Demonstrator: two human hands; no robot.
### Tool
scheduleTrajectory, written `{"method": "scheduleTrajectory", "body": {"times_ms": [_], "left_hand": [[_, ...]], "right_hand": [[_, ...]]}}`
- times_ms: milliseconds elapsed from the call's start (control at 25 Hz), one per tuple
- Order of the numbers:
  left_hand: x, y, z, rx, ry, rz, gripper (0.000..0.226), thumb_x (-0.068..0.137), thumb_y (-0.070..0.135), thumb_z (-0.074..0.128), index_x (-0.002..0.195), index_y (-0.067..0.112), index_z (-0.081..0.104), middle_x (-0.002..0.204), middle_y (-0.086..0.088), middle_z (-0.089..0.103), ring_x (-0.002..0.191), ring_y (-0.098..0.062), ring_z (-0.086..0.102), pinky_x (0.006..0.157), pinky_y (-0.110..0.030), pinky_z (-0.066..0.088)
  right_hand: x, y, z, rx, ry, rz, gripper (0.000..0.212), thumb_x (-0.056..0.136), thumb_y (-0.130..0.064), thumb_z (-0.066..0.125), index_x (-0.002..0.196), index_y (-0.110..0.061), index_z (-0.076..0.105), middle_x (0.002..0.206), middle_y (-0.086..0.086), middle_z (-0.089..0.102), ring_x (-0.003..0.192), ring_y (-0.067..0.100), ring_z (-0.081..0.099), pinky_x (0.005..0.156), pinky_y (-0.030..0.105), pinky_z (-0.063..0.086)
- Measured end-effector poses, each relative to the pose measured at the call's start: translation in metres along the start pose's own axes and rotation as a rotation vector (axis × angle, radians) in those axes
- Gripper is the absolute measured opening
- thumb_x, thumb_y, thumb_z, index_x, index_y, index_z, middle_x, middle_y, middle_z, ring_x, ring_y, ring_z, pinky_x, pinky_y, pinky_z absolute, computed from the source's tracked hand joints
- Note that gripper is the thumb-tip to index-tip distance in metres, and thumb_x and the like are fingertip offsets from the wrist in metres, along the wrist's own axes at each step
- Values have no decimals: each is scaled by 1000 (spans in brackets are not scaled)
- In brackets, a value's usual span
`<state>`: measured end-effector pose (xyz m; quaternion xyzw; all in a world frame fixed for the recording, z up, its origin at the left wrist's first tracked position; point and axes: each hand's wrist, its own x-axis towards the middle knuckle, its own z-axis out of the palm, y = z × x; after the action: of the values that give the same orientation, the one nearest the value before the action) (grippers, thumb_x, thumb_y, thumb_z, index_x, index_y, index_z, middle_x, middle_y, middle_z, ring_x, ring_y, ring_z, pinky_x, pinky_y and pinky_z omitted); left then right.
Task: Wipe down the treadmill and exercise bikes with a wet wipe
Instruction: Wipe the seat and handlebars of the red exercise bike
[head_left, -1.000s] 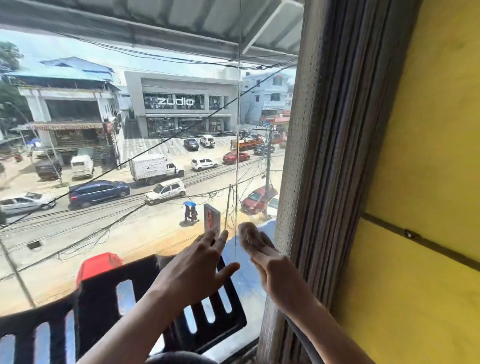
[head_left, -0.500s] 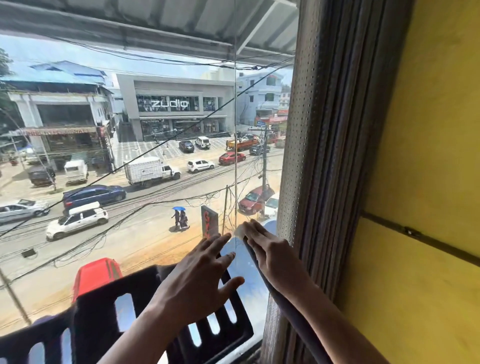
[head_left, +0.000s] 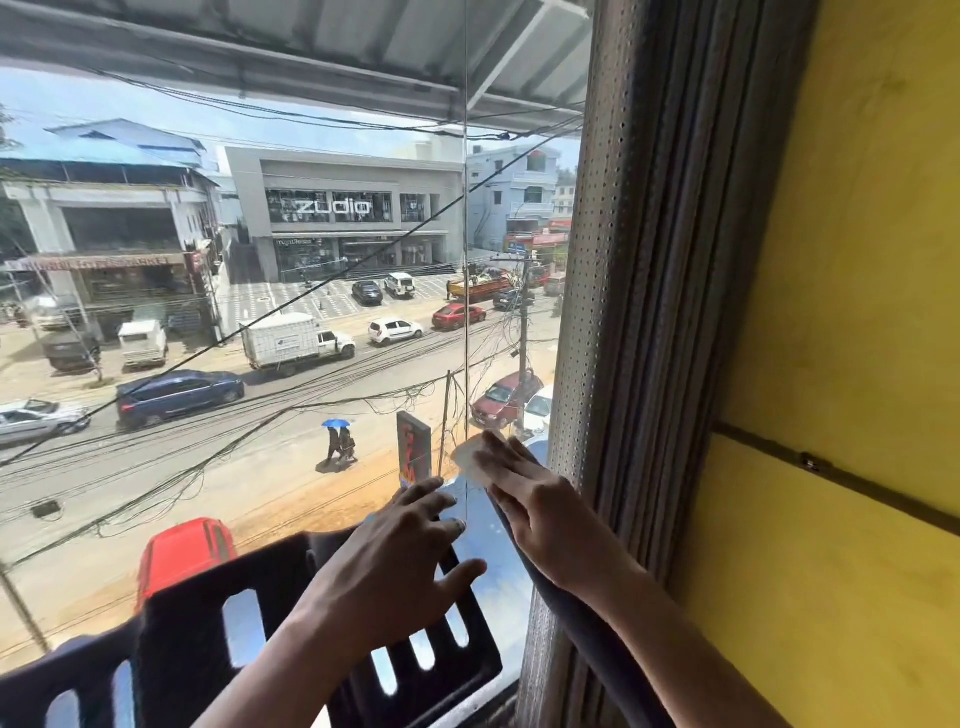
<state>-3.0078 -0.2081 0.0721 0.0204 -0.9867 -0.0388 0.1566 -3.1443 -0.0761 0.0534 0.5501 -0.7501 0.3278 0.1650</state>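
Note:
My right hand (head_left: 535, 506) presses a pale wet wipe (head_left: 470, 457) flat against the window glass (head_left: 311, 467), just right of the vertical pane seam. Only the wipe's upper left part shows past my fingers. My left hand (head_left: 400, 566) is spread open, fingers apart, resting on the glass to the left of the seam, above a black slotted plastic part (head_left: 218, 623). A dark curved tube (head_left: 587, 623) runs under my right forearm. No treadmill or exercise bike is recognisable as a whole in this view.
A perforated grey blind and bunched curtain (head_left: 634, 312) hang right of the glass. A yellow wall (head_left: 857, 364) with a dark horizontal strip fills the right side. Through the window lie a street, cars and buildings far below.
My right hand has slid up the glass, and the wipe now shows beyond its fingertips. My left hand stayed spread by the seam. The view has shifted slightly.

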Motion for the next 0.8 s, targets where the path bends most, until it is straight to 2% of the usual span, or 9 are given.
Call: {"method": "scheduleTrajectory", "body": {"times_ms": [80, 160, 240, 360, 480, 560, 640, 720, 800], "left_hand": [[-1, 0, 0, -2, 4, 4, 62, 90, 62, 38, 134, 23, 55, 151, 3, 36, 145, -4, 9, 111, -26, 30], [0, 0, 0, -11, 10, 8, 66, 87, 64, 35, 133, 22, 56, 150, 2, 38, 144, -3, 8, 111, -28, 32], [-1, 0, 1, -12, 8, 10, 66, 87, 64, 34, 132, 21, 57, 150, 2, 39, 145, -6, 10, 111, -27, 30], [-2, 1, 0, -32, 20, 31, 66, 86, 63, 34, 130, 20, 58, 149, 1, 41, 145, -9, 13, 110, -26, 31], [-2, 3, 1, -33, 47, 77, 62, 90, 62, 34, 131, 22, 58, 148, 4, 41, 145, -7, 13, 109, -20, 22], [-1, 3, -1, -51, 47, 86, 68, 87, 66, 28, 125, 22, 63, 143, 4, 48, 143, -9, 23, 105, -18, 19], [-1, 2, -1, -23, 36, 99, 69, 84, 65, 25, 110, 21, 72, 127, 2, 63, 133, -14, 44, 100, -21, 29], [-2, -2, 2, 54, 87, 146, 61, 87, 62, 30, 91, 23, 76, 107, 5, 72, 116, -16, 61, 89, -23, 45], [-3, -3, 2, 58, 107, 166, 62, 90, 62, 27, 84, 25, 76, 97, 8, 73, 107, -15, 65, 83, -23, 51]], "right_hand": [[-5, 10, 16, -96, -30, -77, 43, 96, -10, 48, 138, -7, 47, 148, -1, 35, 143, 14, 21, 116, 23, 20], [-23, 15, 13, -133, -49, -115, 44, 92, -6, 53, 135, -5, 50, 144, 3, 43, 140, 16, 30, 115, 24, 23], [-47, 15, 4, -124, -99, -120, 51, 85, 2, 62, 134, -6, 51, 141, 0, 45, 137, 14, 35, 112, 23, 26], [-82, 13, -11, 11, -239, -18, 48, 90, -3, 57, 137, -10, 47, 145, -14, 33, 141, 2, 23, 115, 14, 13], [-93, 8, -34, 167, -371, 52, 47, 95, -7, 51, 139, -20, 39, 146, -22, 27, 139, -12, 12, 116, 14, 11], [-73, 0, -45, 245, -265, 91, 51, 96, -9, 47, 141, -27, 33, 147, -20, 25, 139, -8, 18, 114, 13, 15], [-43, -5, -38, 199, -89, 102, 52, 98, -12, 45, 145, -26, 29, 150, -15, 23, 138, -4, 21, 113, 12, 19], [-22, -8, -20, 106, -97, 96, 52, 99, -9, 45, 148, -18, 29, 151, -13, 16, 141, 0, 12, 116, 13, 13], [-26, 0, -1, 36, -153, 45, 51, 98, -4, 44, 147, -14, 31, 154, -10, 13, 144, 1, 3, 118, 17, 6]]}}
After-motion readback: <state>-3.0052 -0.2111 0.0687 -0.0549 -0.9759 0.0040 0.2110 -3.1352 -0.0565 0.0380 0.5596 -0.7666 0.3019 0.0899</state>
